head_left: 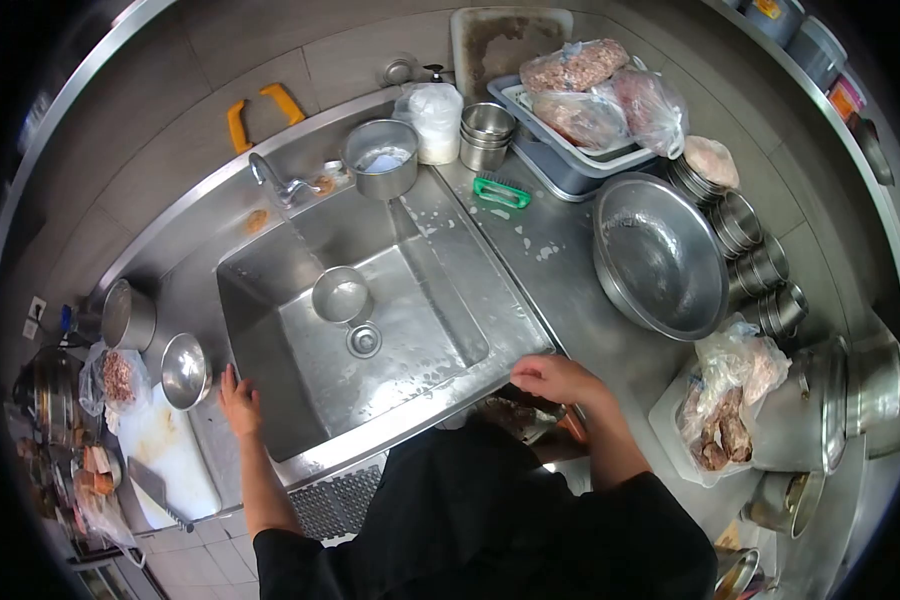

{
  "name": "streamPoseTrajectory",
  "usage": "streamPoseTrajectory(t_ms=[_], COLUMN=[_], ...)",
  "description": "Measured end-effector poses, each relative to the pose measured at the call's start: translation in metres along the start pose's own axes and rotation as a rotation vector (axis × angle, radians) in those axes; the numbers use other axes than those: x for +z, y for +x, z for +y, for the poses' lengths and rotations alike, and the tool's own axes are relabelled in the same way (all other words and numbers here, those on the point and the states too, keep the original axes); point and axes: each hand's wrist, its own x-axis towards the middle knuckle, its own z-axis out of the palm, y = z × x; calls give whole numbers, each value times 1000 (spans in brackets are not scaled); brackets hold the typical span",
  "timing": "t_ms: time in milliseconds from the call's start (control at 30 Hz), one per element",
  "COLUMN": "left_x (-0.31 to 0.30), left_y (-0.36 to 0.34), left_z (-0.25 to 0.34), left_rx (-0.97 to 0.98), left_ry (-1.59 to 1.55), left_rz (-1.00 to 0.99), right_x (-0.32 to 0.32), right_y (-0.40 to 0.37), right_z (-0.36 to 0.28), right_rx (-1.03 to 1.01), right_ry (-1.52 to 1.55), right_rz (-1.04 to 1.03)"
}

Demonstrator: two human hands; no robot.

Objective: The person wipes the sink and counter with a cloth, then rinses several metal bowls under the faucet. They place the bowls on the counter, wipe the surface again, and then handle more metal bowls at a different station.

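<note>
Stainless counter (555, 275) surrounds a sink (425, 320) at the frame's centre. On its lower-left rim the left hand (238, 400) lies flat, fingers apart, beside a small bowl (185, 370). At the lower-right rim the right hand (555, 380) curls, and I cannot tell whether it grips anything.

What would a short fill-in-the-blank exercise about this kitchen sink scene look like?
The brush lying on the counter is coloured ___.
The cleaver lies on a cutting board to the ___ of the sink.
The left hand rests on the sink's front rim, while a small metal bowl stands ___ the basin, beside the drain.
Missing words: green; left; inside.
</note>
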Motion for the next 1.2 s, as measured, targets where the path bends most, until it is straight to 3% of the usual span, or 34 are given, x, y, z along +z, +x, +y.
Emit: streamPoseTrajectory(t_ms=[167,233,433,800,1200], left_x=[4,3,4,-5,-10], left_y=[0,1,0,2,2], left_z=[-6,-6,-11,-9,-13], left_rx=[-3,-20,-6,-40,-64], left_ry=[4,7,36,0,-43], left_rz=[-15,-21,-10,-21,-4], right_x=[33,54,95,114,137], right_y=[23,29,32,40,58], right_z=[-14,-12,-14,-15,-34], right_rx=[-12,-53,-115,-66,-30], right_ry=[232,221,229,304,352], right_rz=[-90,-20,-63,-7,-233])
